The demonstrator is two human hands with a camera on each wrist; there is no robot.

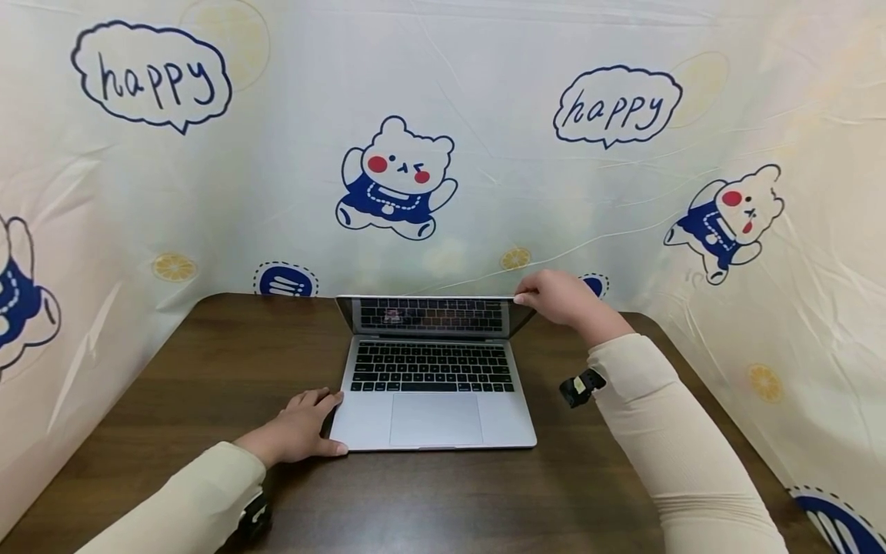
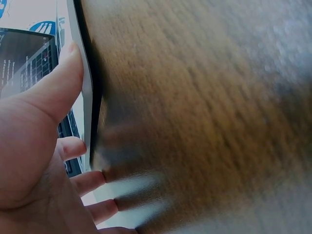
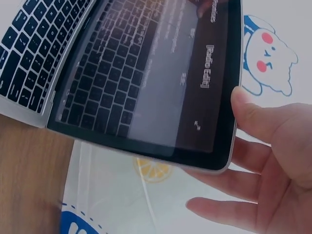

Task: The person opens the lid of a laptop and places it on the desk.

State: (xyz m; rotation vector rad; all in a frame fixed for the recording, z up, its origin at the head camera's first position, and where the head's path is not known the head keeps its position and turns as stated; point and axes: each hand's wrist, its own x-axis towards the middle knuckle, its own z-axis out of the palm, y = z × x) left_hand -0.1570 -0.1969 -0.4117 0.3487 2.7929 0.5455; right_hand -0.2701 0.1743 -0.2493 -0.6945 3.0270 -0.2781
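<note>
A silver laptop point(image 1: 436, 419) with black keys sits on the table, its lid point(image 3: 161, 73) raised and its screen lit with reflections of the keyboard. At the lid's upper right corner, my right hand point(image 1: 559, 298) pinches the edge. The right wrist view shows the thumb point(image 3: 243, 105) on the screen side and fingers behind the lid. My left hand point(image 1: 298, 427) rests against the laptop's front left corner. Its thumb point(image 2: 70, 73) touches the front edge, while the other fingers spread along the left side and down to the table.
The brown wooden table point(image 1: 228, 369) carries the laptop near its middle. Behind it and on both sides hangs a pale curtain point(image 1: 484, 192) printed with bears, lemon slices and the word "happy". A black wrist device point(image 1: 581, 387) is strapped at the right sleeve.
</note>
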